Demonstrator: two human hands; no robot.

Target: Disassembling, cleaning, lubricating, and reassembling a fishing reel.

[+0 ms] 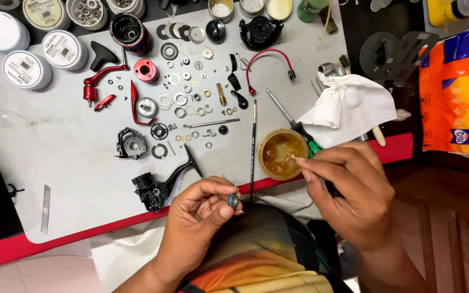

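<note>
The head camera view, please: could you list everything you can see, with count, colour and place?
grey mat: one, red-edged, under the parts
small ring part: one, dark grey, pinched in the left hand
grease tub: one, open, amber, by the right hand
thin brush: one, dark, left of the tub
screwdriver: one, green handle, behind the tub
white tissue: one, crumpled, right of the mat
black reel body: one, near edge of the mat
red handle: one, upper left
washers and small rings: many, silver and brass, mid mat
white round tubs: several, upper left
orange bag: one, far right
left hand: one, bottom centre
right hand: one, fingertips at the tub's rim
</note>
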